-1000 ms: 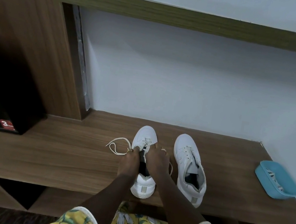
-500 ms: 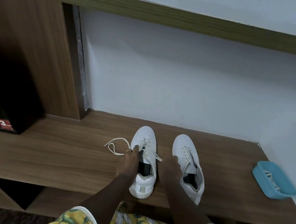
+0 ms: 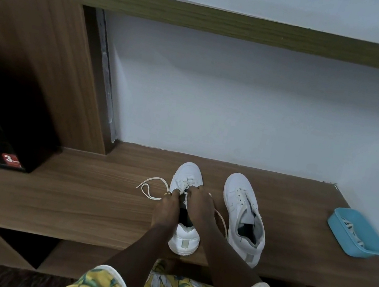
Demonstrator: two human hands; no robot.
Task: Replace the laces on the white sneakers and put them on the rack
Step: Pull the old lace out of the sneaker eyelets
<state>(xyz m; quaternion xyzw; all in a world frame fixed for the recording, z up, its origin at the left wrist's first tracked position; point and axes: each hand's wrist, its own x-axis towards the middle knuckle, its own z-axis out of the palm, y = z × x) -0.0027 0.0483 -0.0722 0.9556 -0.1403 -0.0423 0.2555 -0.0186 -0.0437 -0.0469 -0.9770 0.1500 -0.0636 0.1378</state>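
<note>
The right hand [image 3: 201,206] has come back from the gap between the shoes to the left sneaker [image 3: 187,172] on the wooden shelf [image 3: 75,199]. Together with the left hand [image 3: 166,210], it pinches the lace [image 3: 151,187] at the eyelets — threading resumes, I judge. The other sneaker [image 3: 238,188] sits just beside it, seemingly laced, and the blue basket [image 3: 341,238] of laces lies well apart — nothing blocks.
</note>
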